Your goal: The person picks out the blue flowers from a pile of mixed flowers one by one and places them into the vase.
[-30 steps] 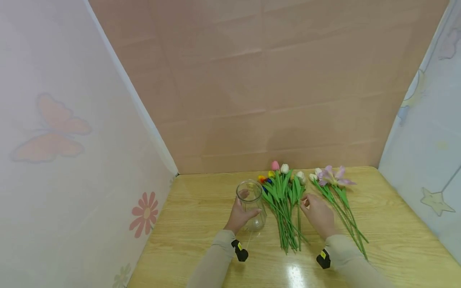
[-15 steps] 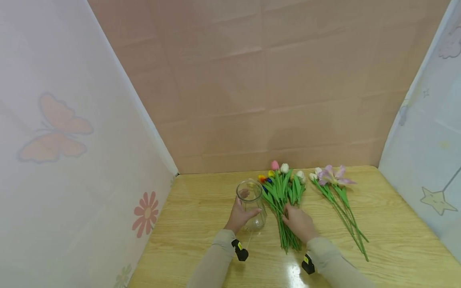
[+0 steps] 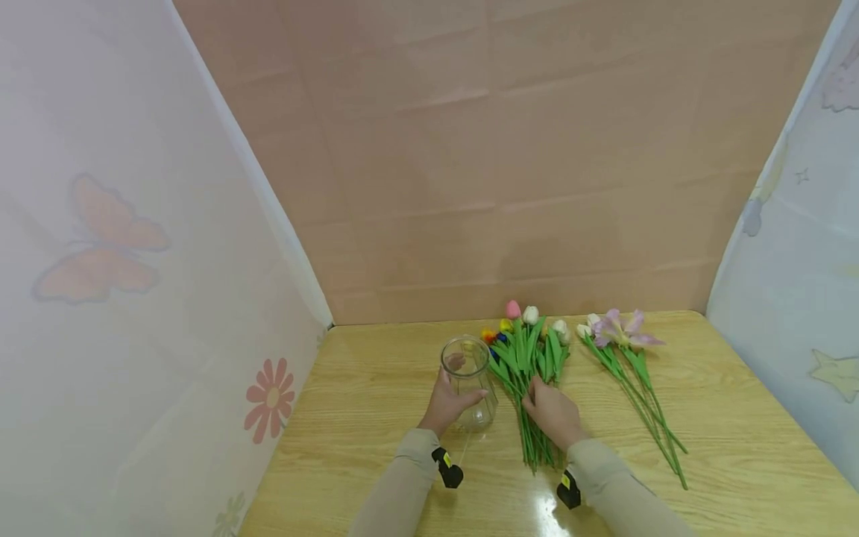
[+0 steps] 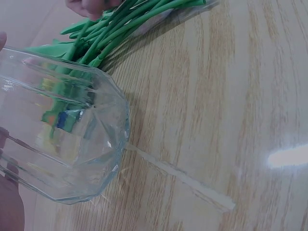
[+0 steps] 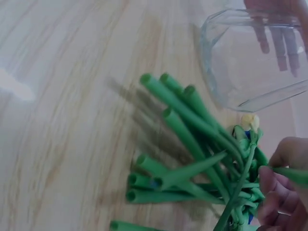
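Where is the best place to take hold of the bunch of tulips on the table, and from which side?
Probably the bare stems of the tulip bunch, below the leaves, coming from above. It lies flat, heads pointing away, and the right hand already rests there.

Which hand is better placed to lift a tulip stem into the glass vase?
Right. The right hand already rests on the tulip bunch, fingers pinching a stem. The left hand grips the glass vase, steadying it.

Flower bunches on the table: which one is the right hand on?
The tulip bunch beside the glass vase: the right hand grips its stems. The lilac-flowered bunch lies apart to the right, untouched. The left hand holds the vase.
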`<move>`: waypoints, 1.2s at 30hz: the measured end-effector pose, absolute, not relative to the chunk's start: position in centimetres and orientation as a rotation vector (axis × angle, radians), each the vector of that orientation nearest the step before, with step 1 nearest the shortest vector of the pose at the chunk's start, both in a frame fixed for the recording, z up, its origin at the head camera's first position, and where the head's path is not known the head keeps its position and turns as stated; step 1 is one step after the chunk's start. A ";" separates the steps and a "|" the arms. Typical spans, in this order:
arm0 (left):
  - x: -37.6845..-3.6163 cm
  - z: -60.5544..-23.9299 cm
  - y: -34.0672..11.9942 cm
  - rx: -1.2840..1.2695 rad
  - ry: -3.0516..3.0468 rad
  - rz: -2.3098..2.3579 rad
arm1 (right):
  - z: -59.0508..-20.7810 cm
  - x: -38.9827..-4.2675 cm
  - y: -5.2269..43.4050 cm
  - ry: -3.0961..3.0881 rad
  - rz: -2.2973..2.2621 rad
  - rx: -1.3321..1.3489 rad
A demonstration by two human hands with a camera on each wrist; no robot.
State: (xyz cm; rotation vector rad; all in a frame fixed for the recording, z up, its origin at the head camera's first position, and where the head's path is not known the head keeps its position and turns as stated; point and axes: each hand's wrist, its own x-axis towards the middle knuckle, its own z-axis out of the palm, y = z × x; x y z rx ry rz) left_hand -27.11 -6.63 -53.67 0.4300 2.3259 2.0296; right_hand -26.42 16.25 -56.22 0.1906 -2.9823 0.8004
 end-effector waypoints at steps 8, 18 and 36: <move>-27.1 -53.8 -6.7 0.437 2.331 2.038 | -55.4 -26.6 15.8 -2.943 0.875 0.129; -27.0 -53.7 -6.6 0.423 2.359 2.013 | -54.4 -26.9 16.0 -2.744 0.852 0.197; -26.8 -53.6 -6.6 0.435 2.349 2.012 | -53.3 -27.1 25.7 -2.149 0.603 0.160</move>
